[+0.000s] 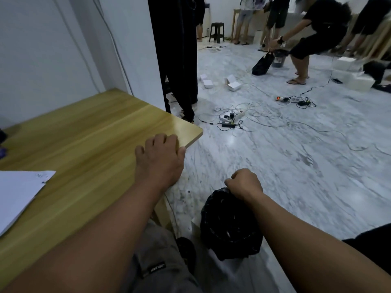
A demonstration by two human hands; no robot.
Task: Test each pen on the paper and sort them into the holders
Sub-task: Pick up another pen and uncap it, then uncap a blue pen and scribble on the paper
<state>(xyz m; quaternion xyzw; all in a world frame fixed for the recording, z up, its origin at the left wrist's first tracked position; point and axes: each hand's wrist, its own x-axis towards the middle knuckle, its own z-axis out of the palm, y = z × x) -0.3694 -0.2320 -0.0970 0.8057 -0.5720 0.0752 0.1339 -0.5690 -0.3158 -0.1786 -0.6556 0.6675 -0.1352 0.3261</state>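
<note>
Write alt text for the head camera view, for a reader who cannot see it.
The person's left hand rests on the edge of a wooden table while the right hand grips the top of a black bag on the marble floor. White paper lies on the table; no pens are visible.

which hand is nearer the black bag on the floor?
Right. The right hand is curled at the top edge of the black bag, apparently gripping it. The left hand rests on the corner of the wooden table, up and to the left of the bag, apart from it.
</note>
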